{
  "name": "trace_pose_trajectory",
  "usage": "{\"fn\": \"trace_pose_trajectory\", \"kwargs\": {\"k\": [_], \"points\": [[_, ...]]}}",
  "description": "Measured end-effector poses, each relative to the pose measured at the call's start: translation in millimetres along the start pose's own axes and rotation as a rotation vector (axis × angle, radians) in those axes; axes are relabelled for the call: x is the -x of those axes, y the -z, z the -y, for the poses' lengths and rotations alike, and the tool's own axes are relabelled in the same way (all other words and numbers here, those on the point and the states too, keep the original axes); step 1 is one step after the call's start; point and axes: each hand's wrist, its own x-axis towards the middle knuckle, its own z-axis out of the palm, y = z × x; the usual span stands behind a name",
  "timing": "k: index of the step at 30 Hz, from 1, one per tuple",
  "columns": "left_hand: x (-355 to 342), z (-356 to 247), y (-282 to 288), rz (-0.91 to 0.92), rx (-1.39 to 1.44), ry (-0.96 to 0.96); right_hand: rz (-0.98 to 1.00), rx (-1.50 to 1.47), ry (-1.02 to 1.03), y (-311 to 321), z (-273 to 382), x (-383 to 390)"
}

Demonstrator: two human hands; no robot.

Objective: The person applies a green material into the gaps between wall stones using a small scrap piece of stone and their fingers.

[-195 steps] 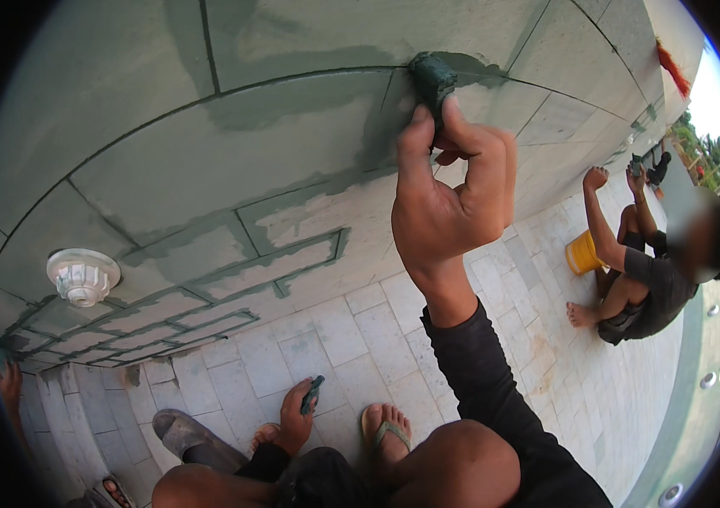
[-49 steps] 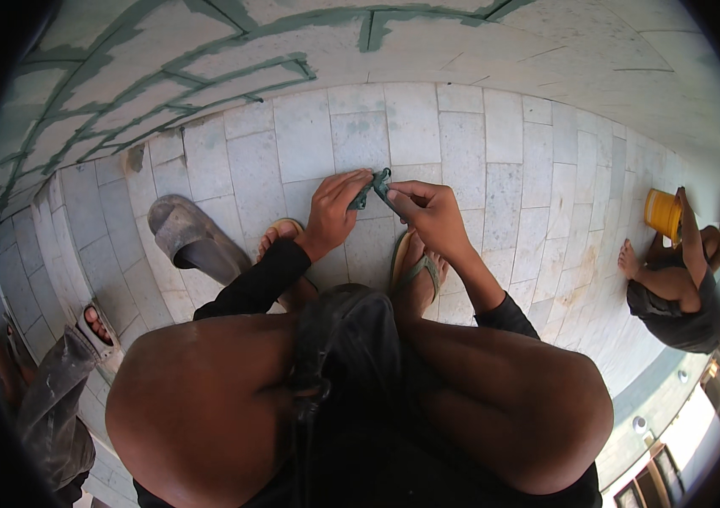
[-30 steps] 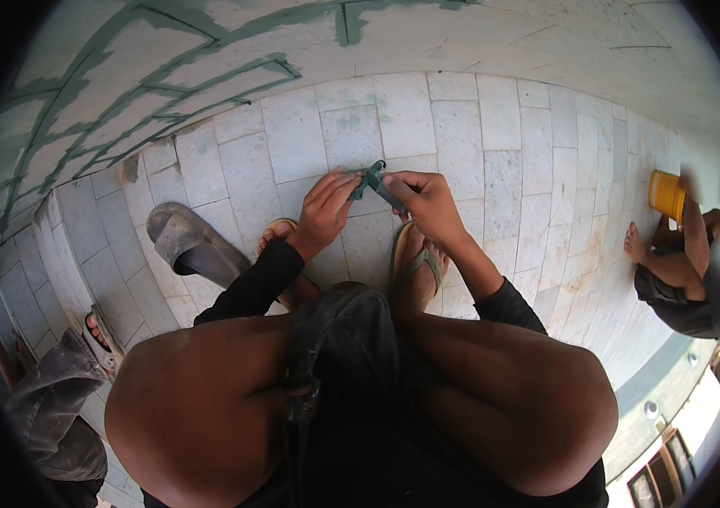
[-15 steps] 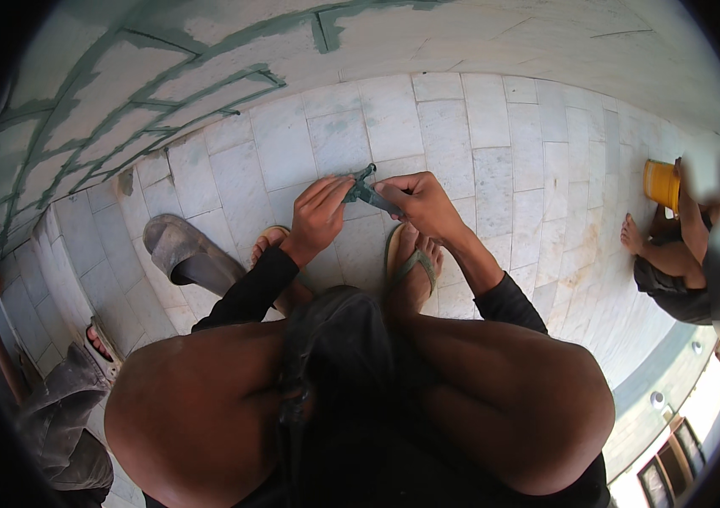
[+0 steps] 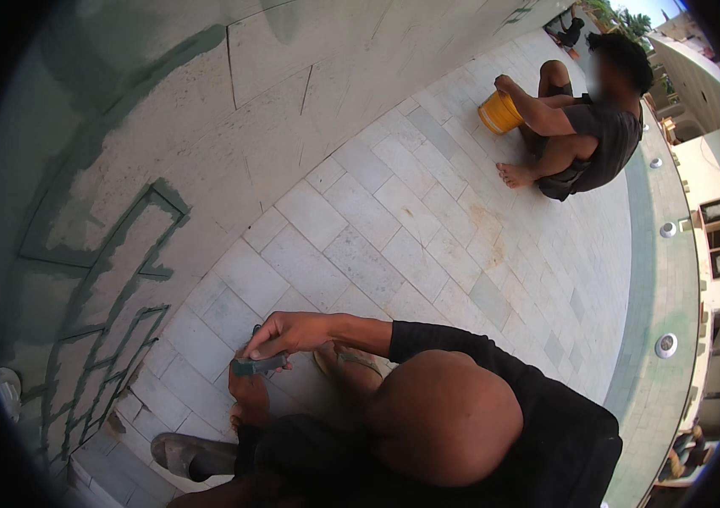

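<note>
Low in the frame, my right hand pinches a small flat tool smeared dark green. My left hand is closed at the same tool from beneath, its fingers partly hidden by it and by the right hand. Both hands are in front of my knee, above the pale tiled floor. To their left rises a curved wall with green filler smeared along its joints.
A person squats barefoot at upper right beside a yellow bucket; another person is farther along the wall. A grey slipper and a step lie lower left. A band with round fixtures curves along the right.
My view has swung rightward: the wall now fills the left, and the co-worker shows fully. My hands remain together on the green tool; earliest, my right hand was up against the wall.
</note>
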Motion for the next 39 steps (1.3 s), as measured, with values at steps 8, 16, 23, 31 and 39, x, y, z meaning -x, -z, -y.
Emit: {"fn": "trace_pose_trajectory", "kwargs": {"k": [8, 16, 23, 31, 39], "points": [[3.1, -28.7, 35.8, 0.003, 0.019, 0.064, -0.124, -0.001, 0.37, -24.0, 108.0, 13.2], [3.7, -29.4, 30.6, 0.011, 0.047, 0.031, -0.379, 0.318, 1.173, -91.1, 233.2, 17.3], [4.1, -30.9, 25.6, -0.012, 0.068, 0.027, -0.837, 0.856, 1.822, -100.6, 285.7, 5.3], [1.0, -29.8, 28.1, -0.023, 0.094, 0.017, -1.094, 1.144, 2.009, -97.8, 294.7, -12.1], [-0.2, -30.4, 31.5, -0.007, 0.091, 0.009, -1.263, 1.302, 2.019, -108.2, 297.8, -20.5]]}}
